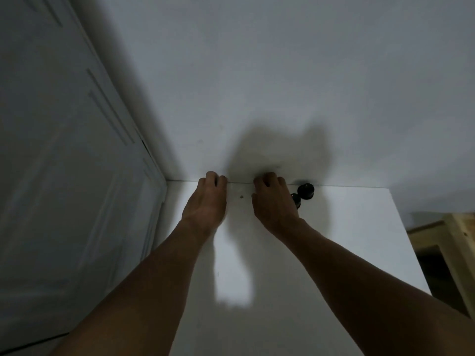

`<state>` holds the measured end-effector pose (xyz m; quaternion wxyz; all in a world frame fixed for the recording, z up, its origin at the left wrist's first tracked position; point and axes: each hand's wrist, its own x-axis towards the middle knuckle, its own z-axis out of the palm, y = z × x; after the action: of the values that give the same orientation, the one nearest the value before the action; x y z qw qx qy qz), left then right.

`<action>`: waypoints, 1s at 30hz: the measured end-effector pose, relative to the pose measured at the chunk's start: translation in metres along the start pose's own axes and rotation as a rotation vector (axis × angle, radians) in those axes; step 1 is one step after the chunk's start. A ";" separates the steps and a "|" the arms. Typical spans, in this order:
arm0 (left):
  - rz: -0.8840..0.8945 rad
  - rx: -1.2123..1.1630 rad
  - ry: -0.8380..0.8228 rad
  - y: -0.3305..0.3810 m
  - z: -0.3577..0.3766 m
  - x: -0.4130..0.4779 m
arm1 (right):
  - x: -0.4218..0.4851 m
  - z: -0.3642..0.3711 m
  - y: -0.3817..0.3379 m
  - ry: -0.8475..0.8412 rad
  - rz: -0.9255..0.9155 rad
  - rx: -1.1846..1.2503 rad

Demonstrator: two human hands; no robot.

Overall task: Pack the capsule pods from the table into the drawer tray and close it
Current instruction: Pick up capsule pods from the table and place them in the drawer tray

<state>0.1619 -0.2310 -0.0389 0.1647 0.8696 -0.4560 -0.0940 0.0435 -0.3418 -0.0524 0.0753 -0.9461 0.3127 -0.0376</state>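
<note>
— Two capsule pods [305,191] counted?
— Two, dark, on the white table [347,240] by the wall [257,86], just right of the right hand [275,204] (one partly hidden behind it).
— Grips?
— Fingers of the left hand [205,201] and the right curl at the table's far edge; what they hold, cannot tell.

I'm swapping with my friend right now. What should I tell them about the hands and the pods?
Left hand: at the far edge of the white table, fingers curled by the wall. I cannot tell if it holds anything.
Right hand: at the same edge, fingers curled, grip hidden too.
Pods: the back pod sits by the wall just right of the right hand. The front pod is partly hidden behind that hand.
Drawer tray: not in view.
Done: nothing shows as packed.
Left: get both pods into the tray, then close it.
</note>
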 end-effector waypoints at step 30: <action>0.269 0.087 0.123 0.114 -0.127 -0.170 | -0.181 -0.178 -0.035 0.121 -0.001 0.245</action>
<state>0.0188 -0.1258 0.1233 0.1655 0.8110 -0.5611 0.0021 -0.1025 -0.2270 0.1243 0.1712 -0.9260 0.3094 -0.1326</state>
